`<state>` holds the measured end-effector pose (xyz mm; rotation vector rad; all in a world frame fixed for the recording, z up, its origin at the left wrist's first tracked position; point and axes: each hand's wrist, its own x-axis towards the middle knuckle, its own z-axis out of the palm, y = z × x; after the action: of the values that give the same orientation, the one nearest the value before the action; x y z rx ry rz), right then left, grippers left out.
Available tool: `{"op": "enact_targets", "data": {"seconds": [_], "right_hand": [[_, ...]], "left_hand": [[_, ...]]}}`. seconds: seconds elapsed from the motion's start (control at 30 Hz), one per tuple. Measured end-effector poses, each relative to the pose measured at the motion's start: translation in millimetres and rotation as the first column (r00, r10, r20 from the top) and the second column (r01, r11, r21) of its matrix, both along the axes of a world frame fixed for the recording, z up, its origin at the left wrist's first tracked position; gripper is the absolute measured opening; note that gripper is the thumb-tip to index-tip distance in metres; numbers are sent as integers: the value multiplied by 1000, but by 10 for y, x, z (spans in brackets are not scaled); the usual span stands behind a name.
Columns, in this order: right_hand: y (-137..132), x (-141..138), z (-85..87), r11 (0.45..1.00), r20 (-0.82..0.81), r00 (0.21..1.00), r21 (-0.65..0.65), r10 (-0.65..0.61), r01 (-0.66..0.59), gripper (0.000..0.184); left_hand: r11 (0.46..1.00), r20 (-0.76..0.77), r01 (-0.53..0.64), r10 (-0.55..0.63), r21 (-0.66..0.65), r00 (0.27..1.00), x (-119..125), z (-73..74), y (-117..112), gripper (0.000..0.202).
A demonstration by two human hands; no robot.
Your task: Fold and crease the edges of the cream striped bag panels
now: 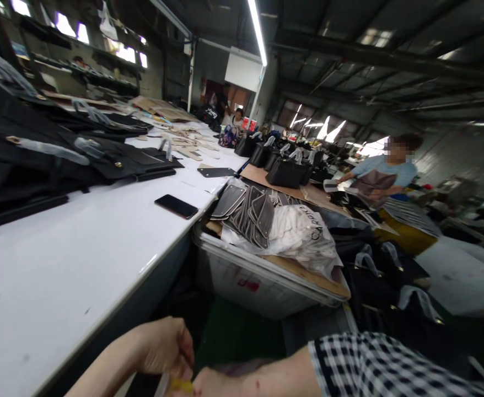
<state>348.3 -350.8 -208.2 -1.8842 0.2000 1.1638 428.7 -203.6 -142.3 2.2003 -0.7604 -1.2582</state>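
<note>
At the bottom of the head view, my left hand (165, 346) is closed, its fingers bent down toward a small yellow piece (182, 385). My right hand (209, 382) meets it from the other side, also closed and partly cut off by the frame edge. The yellow piece sits between the two hands; its kind is too small and blurred to tell. Just left of it, under my left wrist, shows a dark flat thing with a pale edge (143, 385). What the fingertips press on is mostly hidden.
A white table (101, 242) on my left carries a phone (176, 206), black bags (60, 149) and flat cut pieces (188, 144). Ahead stands a plastic bin (262, 284) topped with dark panels (252, 215) and a plastic bag (297, 234). More bags (386, 275) and a co-worker (385, 171) are right.
</note>
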Motion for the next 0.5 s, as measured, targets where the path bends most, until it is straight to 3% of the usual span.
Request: {"op": "enact_targets", "data": {"seconds": [0.1, 0.17, 0.27, 0.4, 0.5], "right_hand": [[121, -218, 30, 995, -183, 982, 80, -50, 65, 51], [149, -304, 126, 987, -404, 915, 144, -8, 72, 57], [147, -329, 281, 978, -485, 874, 185, 7, 95, 62], [100, -440, 405, 976, -466, 884, 202, 24, 80, 65], [-45, -622, 443, 946, -395, 910, 325, 126, 10, 64]], "left_hand": [[999, 50, 4, -6, 41, 999, -40, 77, 7, 30], [994, 64, -87, 83, 61, 994, -76, 107, 52, 31], [960, 175, -280, 273, 19, 946, -162, 143, 176, 46], [828, 341, -534, 557, -167, 757, -362, 208, 409, 51], [692, 342, -666, 720, -280, 604, -564, 173, 621, 52]]}}
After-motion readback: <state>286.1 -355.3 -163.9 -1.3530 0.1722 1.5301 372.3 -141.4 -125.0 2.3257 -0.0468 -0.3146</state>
